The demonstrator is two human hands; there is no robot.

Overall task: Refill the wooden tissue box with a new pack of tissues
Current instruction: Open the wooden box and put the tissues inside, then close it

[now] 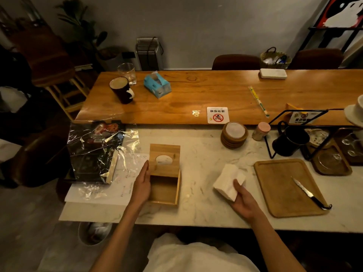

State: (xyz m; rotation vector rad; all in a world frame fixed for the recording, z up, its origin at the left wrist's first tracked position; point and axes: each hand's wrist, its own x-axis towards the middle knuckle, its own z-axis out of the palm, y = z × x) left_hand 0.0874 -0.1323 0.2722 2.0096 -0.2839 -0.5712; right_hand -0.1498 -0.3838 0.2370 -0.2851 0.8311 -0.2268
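Wooden tissue box (164, 190) open on desk (202, 154), lid (164, 152) back. Left hand (142, 185) flat, fingers straight, on its 9 o'clock wall. Right hand (242, 201) grips loose tissue stack (225, 182) at box's 3 o'clock. Risk: floppy stack fans or snags rim.

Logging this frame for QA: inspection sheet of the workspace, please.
Surface: marble counter, wooden bar top behind.
Job's things: box open and empty, lid at its far end; tissues in right hand; blue pack on bar top.
Clutter: tray with knife, coasters, mug, glass, plastic wrap.
Grips: left hand flat against box side; right hand holds tissues.
Cables: cord on grey unit by wall.
Surroundings: chairs, plant, basket.
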